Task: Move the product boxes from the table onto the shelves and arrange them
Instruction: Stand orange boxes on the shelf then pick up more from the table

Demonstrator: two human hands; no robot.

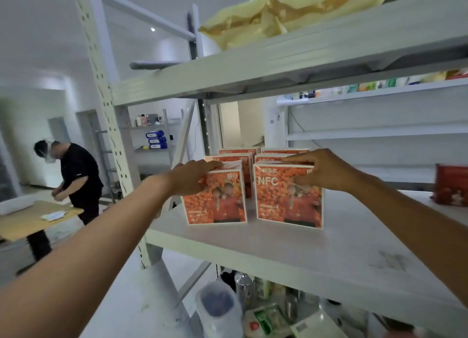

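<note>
Head view: my left hand grips the top corner of the left front box, fingers curled over its top edge. My right hand pinches the top of the right front box, thumb on its face. Both stand upright on the middle shelf, just ahead of more orange boxes.
</note>
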